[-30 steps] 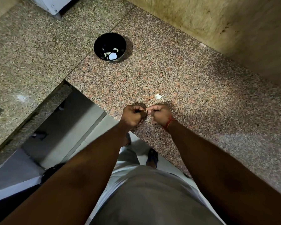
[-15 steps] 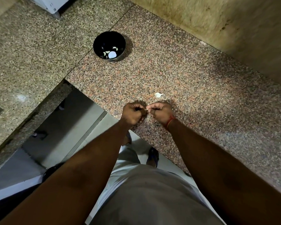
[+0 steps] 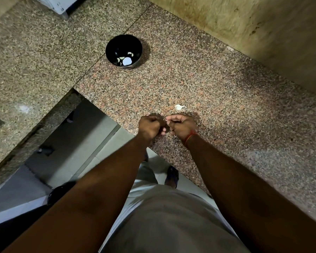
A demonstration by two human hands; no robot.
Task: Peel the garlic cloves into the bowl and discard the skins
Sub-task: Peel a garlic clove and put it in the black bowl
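Observation:
Both hands meet over the counter's front edge. My left hand [image 3: 150,126] is curled into a fist and my right hand [image 3: 181,125] pinches a small pale garlic clove [image 3: 166,121] between thumb and forefinger; the clove is mostly hidden between the fingers. A white garlic piece [image 3: 179,107] lies on the counter just beyond my right hand. The black bowl [image 3: 117,42] stands farther back to the left, holding several pale peeled cloves [image 3: 126,58].
The speckled granite counter [image 3: 226,106] runs to a stone wall [image 3: 263,24] at the right. A second granite slab [image 3: 26,61] lies at the left, with a gap down to the floor [image 3: 80,143] below it. A white appliance corner [image 3: 62,6] shows at top left.
My hands stay together at the counter's edge with small finger movements on the clove. The view has shifted slightly; the bowl and loose garlic piece have not moved.

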